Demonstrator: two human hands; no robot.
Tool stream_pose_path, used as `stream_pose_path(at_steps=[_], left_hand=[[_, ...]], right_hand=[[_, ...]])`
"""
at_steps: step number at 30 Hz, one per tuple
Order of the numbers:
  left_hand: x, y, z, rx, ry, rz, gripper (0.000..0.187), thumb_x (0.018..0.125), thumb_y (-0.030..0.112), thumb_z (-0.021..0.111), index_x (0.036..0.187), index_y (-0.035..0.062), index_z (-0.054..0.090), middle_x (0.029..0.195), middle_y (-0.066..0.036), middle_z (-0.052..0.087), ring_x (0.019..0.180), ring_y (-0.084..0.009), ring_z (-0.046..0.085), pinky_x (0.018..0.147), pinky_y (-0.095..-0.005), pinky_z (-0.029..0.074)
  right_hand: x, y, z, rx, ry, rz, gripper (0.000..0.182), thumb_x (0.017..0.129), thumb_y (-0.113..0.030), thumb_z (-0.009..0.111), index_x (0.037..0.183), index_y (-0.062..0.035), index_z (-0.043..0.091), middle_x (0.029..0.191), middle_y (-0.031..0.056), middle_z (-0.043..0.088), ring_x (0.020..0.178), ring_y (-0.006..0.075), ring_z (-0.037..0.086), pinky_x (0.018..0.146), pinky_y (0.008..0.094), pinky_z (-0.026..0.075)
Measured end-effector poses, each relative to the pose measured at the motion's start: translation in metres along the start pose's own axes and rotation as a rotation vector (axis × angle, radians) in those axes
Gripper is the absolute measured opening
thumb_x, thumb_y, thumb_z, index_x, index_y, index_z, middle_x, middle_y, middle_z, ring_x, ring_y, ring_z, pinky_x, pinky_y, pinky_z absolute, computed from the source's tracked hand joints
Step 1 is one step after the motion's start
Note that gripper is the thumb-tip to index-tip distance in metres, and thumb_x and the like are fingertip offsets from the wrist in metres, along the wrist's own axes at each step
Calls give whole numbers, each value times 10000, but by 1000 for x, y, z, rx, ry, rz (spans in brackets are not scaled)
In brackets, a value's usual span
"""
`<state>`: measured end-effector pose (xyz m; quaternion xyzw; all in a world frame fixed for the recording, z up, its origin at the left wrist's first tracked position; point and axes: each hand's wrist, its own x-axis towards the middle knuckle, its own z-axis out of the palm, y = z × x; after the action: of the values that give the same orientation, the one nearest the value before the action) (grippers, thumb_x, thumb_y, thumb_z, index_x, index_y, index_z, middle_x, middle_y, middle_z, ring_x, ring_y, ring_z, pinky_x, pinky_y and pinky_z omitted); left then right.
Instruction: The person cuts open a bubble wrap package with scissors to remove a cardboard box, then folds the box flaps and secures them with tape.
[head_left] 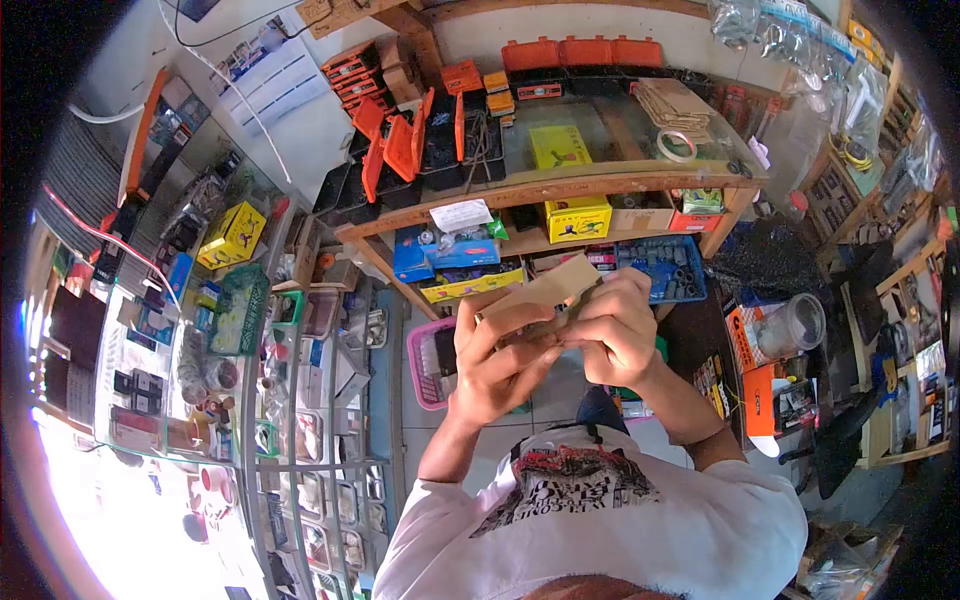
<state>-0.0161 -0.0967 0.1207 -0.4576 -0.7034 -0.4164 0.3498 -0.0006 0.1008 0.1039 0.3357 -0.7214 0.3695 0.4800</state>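
Both hands are raised in front of my chest around a small tan cardboard box (pixel 556 283). My left hand (pixel 503 352) grips its left part, with the fingers curled over the front. At the box's right end, my right hand (pixel 612 327) is closed, its thumb and fingertips pinched close to the left fingertips. Whether something small sits between those fingertips is hidden. The box is tilted, its right end higher than its left.
Ahead stands a wooden-framed glass counter (pixel 560 187) with orange-lidded black cases (pixel 402 145), a yellow box (pixel 558 147) and a tape roll (pixel 676 147). Below are a blue crate (pixel 660 270) and a pink basket (pixel 424 368). Glass shelves (pixel 300 465) flank my left; a clear jar (pixel 790 325) is right.
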Motion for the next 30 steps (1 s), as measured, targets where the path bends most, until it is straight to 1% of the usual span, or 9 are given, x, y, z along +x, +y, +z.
stream_pose_path(at_steps=[3, 6, 9, 16, 19, 22, 25, 28, 30], left_hand=[[0, 1, -3, 7, 6, -27, 208, 750, 113, 836, 931, 125, 735, 1207, -65, 669, 1098, -352, 592, 916, -458, 488], [-1, 0, -8, -22, 17, -74, 200, 759, 118, 835, 928, 114, 728, 1215, -114, 653, 1105, -362, 593, 924, -468, 496], [-4, 2, -11, -69, 85, -115, 207, 760, 127, 835, 928, 102, 715, 1210, -138, 646, 1107, -364, 594, 912, -476, 503], [-10, -1, -6, -66, 74, -102, 199, 747, 146, 845, 887, 106, 710, 1194, -127, 647, 1116, -368, 593, 903, -479, 510], [-10, -3, -10, -78, -14, -71, 209, 729, 166, 855, 895, 122, 734, 1182, -89, 659, 1116, -374, 596, 897, -477, 514], [-13, -4, -13, -110, -112, -26, 241, 707, 188, 866, 915, 133, 758, 1154, -49, 674, 1117, -384, 602, 897, -478, 515], [-20, 2, -12, -138, -195, -11, 257, 698, 195, 871, 925, 132, 769, 1112, -22, 686, 1121, -387, 606, 900, -475, 514], [-26, 6, -12, -200, -249, -16, 233, 711, 187, 869, 913, 126, 771, 1050, -3, 697, 1124, -380, 613, 882, -457, 510], [-30, 9, -11, -175, -253, -12, 224, 712, 192, 871, 902, 126, 775, 1037, -3, 697, 1120, -379, 614, 870, -454, 506]], right_hand=[[5, 1, -4, -25, -37, -35, 147, 716, -55, 792, 810, -137, 714, 806, -32, 630, 775, 209, 587, 823, 426, 403], [19, 5, -11, -43, -97, -69, 179, 704, -175, 849, 835, -142, 732, 804, -33, 629, 801, 213, 572, 794, 404, 406], [15, 18, -19, 54, -95, 18, 255, 675, -202, 872, 897, -191, 746, 869, -63, 646, 872, 226, 562, 854, 411, 397], [0, 23, -16, 25, -97, 22, 233, 677, -216, 884, 868, -193, 752, 694, -51, 472, 736, 217, 462, 764, 367, 330], [4, 18, -23, 15, -123, -3, 197, 721, -253, 865, 816, -135, 739, 701, -19, 567, 669, 213, 465, 707, 379, 359], [1, 19, -34, 121, -86, 77, 167, 768, -242, 847, 816, -127, 736, 713, -2, 603, 674, 214, 466, 709, 378, 368], [26, 12, -44, 96, -184, 301, 158, 814, -185, 810, 879, -58, 742, 879, 71, 699, 802, 266, 628, 806, 394, 468], [21, 18, -41, 332, -461, 431, 180, 811, -122, 795, 944, -13, 742, 973, 107, 721, 916, 284, 683, 861, 389, 505], [13, 15, -40, 369, -569, 512, 198, 803, -83, 789, 979, -5, 742, 992, 118, 725, 937, 283, 688, 860, 374, 518]])
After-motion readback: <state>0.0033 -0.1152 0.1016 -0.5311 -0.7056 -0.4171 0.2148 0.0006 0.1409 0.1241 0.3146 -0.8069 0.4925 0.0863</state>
